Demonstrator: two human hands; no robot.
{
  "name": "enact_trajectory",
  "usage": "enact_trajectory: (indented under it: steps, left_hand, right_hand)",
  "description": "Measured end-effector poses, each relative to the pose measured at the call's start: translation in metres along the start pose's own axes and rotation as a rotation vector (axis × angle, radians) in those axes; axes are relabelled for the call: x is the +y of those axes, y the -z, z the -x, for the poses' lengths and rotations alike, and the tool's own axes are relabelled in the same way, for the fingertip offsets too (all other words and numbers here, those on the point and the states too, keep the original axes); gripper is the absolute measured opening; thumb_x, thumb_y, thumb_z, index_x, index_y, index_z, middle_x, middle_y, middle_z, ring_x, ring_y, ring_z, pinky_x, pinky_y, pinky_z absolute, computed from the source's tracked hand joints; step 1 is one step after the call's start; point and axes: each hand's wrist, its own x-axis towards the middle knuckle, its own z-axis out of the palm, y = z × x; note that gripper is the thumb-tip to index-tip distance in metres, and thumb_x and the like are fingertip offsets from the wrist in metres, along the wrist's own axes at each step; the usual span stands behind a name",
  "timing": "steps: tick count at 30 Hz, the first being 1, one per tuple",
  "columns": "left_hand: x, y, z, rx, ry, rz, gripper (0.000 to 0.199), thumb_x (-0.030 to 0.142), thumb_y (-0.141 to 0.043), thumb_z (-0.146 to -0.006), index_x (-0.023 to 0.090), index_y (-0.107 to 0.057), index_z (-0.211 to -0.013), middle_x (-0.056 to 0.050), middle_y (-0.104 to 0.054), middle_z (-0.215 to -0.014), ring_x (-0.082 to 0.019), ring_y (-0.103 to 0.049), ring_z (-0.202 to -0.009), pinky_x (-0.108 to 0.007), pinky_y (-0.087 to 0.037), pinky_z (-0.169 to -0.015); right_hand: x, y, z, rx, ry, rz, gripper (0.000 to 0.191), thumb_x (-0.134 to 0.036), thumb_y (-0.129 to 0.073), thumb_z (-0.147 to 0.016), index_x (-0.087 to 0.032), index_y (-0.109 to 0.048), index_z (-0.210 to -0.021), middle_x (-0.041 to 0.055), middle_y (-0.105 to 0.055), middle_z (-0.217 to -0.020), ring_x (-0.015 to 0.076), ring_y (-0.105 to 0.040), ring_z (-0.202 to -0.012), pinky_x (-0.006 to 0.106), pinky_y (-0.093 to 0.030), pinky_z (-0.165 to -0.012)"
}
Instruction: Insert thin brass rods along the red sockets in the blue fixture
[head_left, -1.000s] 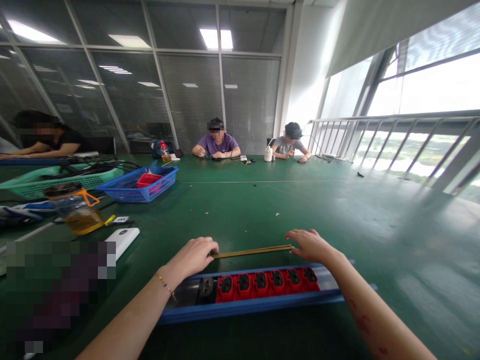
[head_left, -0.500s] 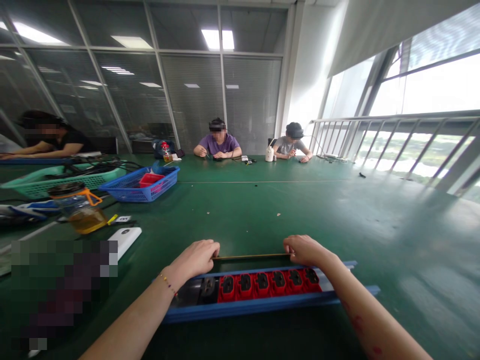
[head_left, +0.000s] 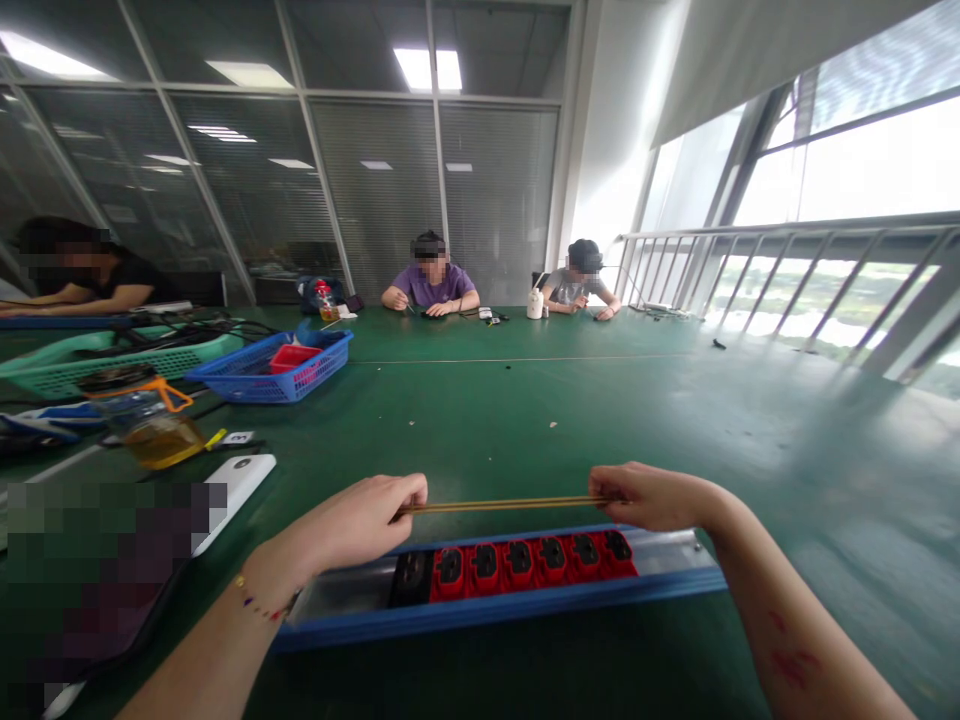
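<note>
My left hand (head_left: 382, 505) and my right hand (head_left: 637, 495) are both closed, each gripping one end of a thin yellowish-brown rubber band (head_left: 502, 504). It is pulled taut between them as two near-parallel strands. The band hangs just past the far edge of a long power strip (head_left: 525, 597), which lies across the table in front of me. The strip has blue sides, a silvery metal inside, a row of several red-framed black sockets (head_left: 519, 562) and one black socket (head_left: 411, 572) at the left. My left wrist hides part of the strip's left end.
At the left stand a blue basket (head_left: 281, 385) with a red box, a green basket (head_left: 45, 370) with cables, and a jar of amber liquid (head_left: 161, 440). A white device (head_left: 240, 490) lies nearer. Several people sit around the green table (head_left: 637, 410).
My hands have moved farther apart, stretching the band longer, and its two strands now show more clearly. The power strip appears slightly farther left in view.
</note>
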Motion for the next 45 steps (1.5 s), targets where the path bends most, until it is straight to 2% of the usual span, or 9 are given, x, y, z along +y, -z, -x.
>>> enact_trajectory:
  steps: [2,7,10,14,18,23,30,35,45]
  left_hand:
    - [0.002,0.007,0.01,-0.069,-0.032,0.054,0.013,0.024,-0.039,-0.076,0.024,-0.049,-0.084,0.003,-0.056,-0.069,-0.013,-0.05,-0.062,-0.022,-0.03,-0.053]
    - [0.006,0.019,0.023,-0.253,-0.065,0.219,0.02,0.031,-0.046,-0.075,0.025,-0.047,-0.094,0.005,-0.06,-0.072,-0.012,-0.054,-0.064,-0.02,-0.035,-0.053]
    - [0.006,0.02,0.021,-0.329,-0.067,0.287,0.018,0.033,-0.045,-0.076,0.023,-0.047,-0.092,0.004,-0.063,-0.074,-0.013,-0.057,-0.065,-0.02,-0.037,-0.054]
    - [0.006,0.017,0.018,-0.38,-0.053,0.336,0.018,0.034,-0.044,-0.077,0.022,-0.045,-0.091,0.003,-0.064,-0.074,-0.013,-0.058,-0.063,-0.02,-0.039,-0.054]
    - [0.006,0.015,0.018,-0.394,-0.046,0.346,0.019,0.036,-0.043,-0.078,0.023,-0.045,-0.092,0.003,-0.065,-0.073,-0.012,-0.058,-0.061,-0.02,-0.039,-0.053]
    - [0.007,0.014,0.018,-0.354,-0.016,0.288,0.021,0.038,-0.044,-0.077,0.023,-0.048,-0.09,0.004,-0.062,-0.069,-0.013,-0.057,-0.061,-0.02,-0.037,-0.051]
    - [0.006,0.011,0.017,-0.332,0.008,0.276,0.021,0.04,-0.045,-0.077,0.024,-0.05,-0.09,0.003,-0.06,-0.072,-0.013,-0.058,-0.061,-0.019,-0.037,-0.05]
    - [0.007,0.009,0.017,-0.363,0.037,0.296,0.024,0.042,-0.046,-0.076,0.023,-0.049,-0.091,0.003,-0.061,-0.076,-0.012,-0.059,-0.058,-0.02,-0.039,-0.049]
    - [0.004,0.01,0.016,-0.341,-0.002,0.299,0.022,0.04,-0.05,-0.075,0.024,-0.051,-0.09,0.004,-0.061,-0.074,-0.012,-0.06,-0.059,-0.019,-0.039,-0.049]
  right_hand:
    - [-0.004,0.004,0.006,-0.056,0.007,-0.041,0.014,-0.024,-0.048,-0.076,-0.019,-0.051,-0.089,-0.001,-0.057,-0.069,0.0118,-0.049,-0.06,0.02,-0.034,-0.052]
    - [-0.006,0.006,0.011,-0.2,-0.059,-0.239,0.034,-0.046,-0.049,-0.078,-0.017,-0.048,-0.096,0.0018,-0.061,-0.073,0.0125,-0.054,-0.058,0.021,-0.038,-0.049]
    - [-0.003,0.003,0.009,-0.271,-0.108,-0.329,0.034,-0.048,-0.047,-0.08,-0.017,-0.046,-0.095,0.0017,-0.062,-0.07,0.0127,-0.057,-0.055,0.023,-0.042,-0.051]
    - [0.0,0.0,0.009,-0.289,-0.108,-0.356,0.03,-0.045,-0.047,-0.081,-0.018,-0.044,-0.094,0.0002,-0.062,-0.064,0.013,-0.059,-0.052,0.023,-0.043,-0.052]
    - [0.0,-0.001,0.01,-0.301,-0.107,-0.38,0.03,-0.045,-0.047,-0.081,-0.018,-0.042,-0.094,0.0001,-0.063,-0.064,0.0137,-0.06,-0.052,0.023,-0.044,-0.051]
    - [-0.001,-0.001,0.008,-0.303,-0.106,-0.364,0.029,-0.045,-0.047,-0.08,-0.018,-0.044,-0.091,0.0001,-0.064,-0.064,0.0137,-0.06,-0.051,0.023,-0.045,-0.051]
    - [0.0,-0.002,0.008,-0.298,-0.117,-0.338,0.03,-0.046,-0.047,-0.079,-0.018,-0.044,-0.09,0.0006,-0.065,-0.064,0.0145,-0.061,-0.051,0.023,-0.045,-0.052]
    - [-0.001,-0.002,0.008,-0.287,-0.15,-0.312,0.032,-0.048,-0.048,-0.078,-0.018,-0.046,-0.088,0.0008,-0.065,-0.064,0.0153,-0.062,-0.055,0.024,-0.044,-0.054]
    - [0.005,-0.003,0.007,-0.242,-0.139,-0.238,0.031,-0.047,-0.054,-0.074,-0.019,-0.049,-0.083,0.0012,-0.066,-0.07,0.0158,-0.062,-0.061,0.022,-0.041,-0.052]
